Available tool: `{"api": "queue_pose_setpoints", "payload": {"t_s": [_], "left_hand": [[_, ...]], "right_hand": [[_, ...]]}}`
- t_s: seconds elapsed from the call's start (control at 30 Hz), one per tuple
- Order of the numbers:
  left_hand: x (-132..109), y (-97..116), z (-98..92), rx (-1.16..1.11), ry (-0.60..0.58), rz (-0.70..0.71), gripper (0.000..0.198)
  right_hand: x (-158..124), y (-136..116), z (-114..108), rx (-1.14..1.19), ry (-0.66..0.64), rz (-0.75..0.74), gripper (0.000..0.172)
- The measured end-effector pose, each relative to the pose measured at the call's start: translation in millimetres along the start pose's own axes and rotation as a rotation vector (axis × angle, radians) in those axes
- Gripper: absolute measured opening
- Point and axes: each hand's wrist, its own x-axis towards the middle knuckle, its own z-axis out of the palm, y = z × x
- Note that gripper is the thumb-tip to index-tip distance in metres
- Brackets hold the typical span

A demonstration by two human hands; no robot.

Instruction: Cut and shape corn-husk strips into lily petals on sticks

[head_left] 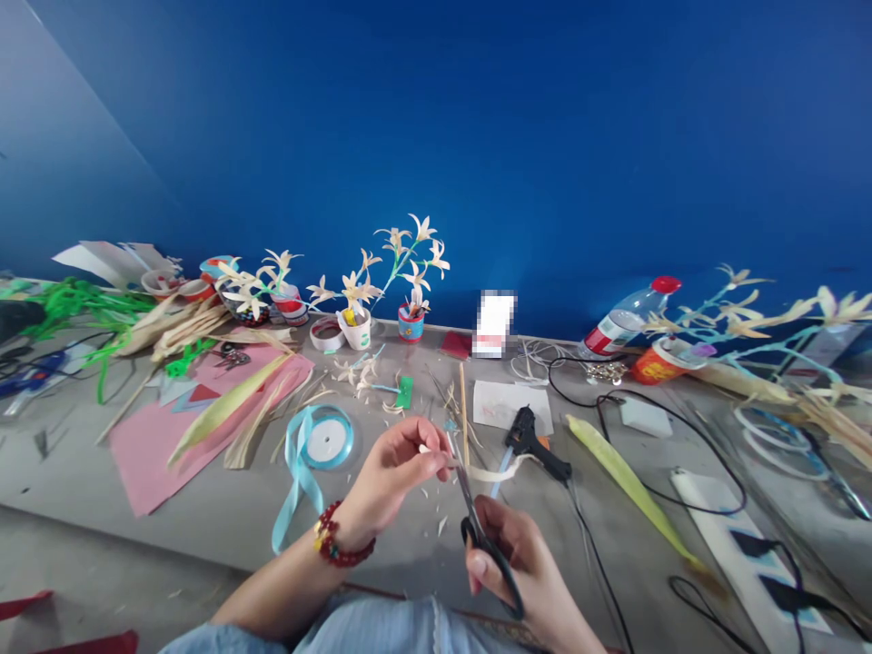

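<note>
Black-handled scissors (468, 495) are gripped in my right hand (521, 563), fingers through the handles and blades pointing up and away. Their tips meet the fingertips of my left hand (409, 459), which pinches a small pale piece (424, 449), perhaps dried husk. A cream strip (502, 473) runs rightward from beside the blades; whether my left hand holds its end is hidden. Just beyond lies a black glue gun (531, 438) with a pale blue stick in it. Left of my left hand is a roll of light blue ribbon (327, 440), its loose tail hanging toward me.
Pots with husk flowers on blue stems (356, 329) line the blue wall. Pink paper (146, 463) and husk strips lie left. At right are a green husk (617, 468), a bottle (623, 318), a power strip (728, 554) and looping black cords. Small scraps litter the grey table.
</note>
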Motion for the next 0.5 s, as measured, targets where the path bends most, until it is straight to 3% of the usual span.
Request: {"api": "queue_pose_setpoints", "payload": {"t_s": [0.33, 0.5], "left_hand": [[1.9, 8.5, -2.0, 0.050, -0.036, -0.069, 0.024], [1.9, 8.8, -2.0, -0.042, -0.022, -0.098, 0.025]], "right_hand": [[-0.1, 0.4, -2.3, -0.006, 0.000, 0.028, 0.061], [0.8, -0.6, -2.2, -0.013, 0.020, 0.037, 0.063]]}}
